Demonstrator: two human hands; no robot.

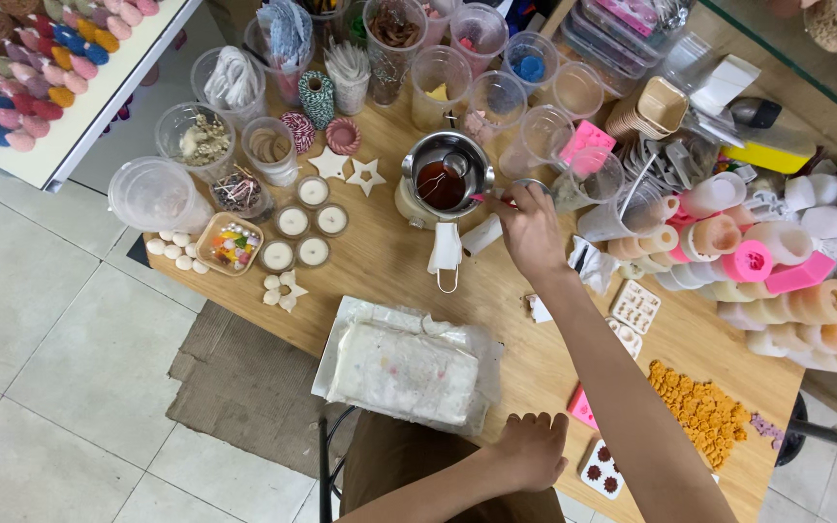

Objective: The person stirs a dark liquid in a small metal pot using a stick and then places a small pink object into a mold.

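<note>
Head view, looking down on a crowded wooden desk (389,261). Right hand (532,232) reaches to the far middle, fingers pinched on a thin stick (492,199); its pink tip sits at the rim of a metal pot (446,174) holding dark reddish liquid. What the stick is exactly, hard to tell at this size. Left hand (532,447) rests at the near desk edge, fingers curled loosely, holding nothing, just right of a plastic-wrapped white slab (407,368).

Left of the pot: five small round candles (300,232) in tins, two wooden stars (348,169), a tray of coloured beads (230,244). Far side: clear plastic cups (496,87) in rows. Right: stacked pale and pink moulds (777,271). Near right: a heap of orange pieces (699,412).
</note>
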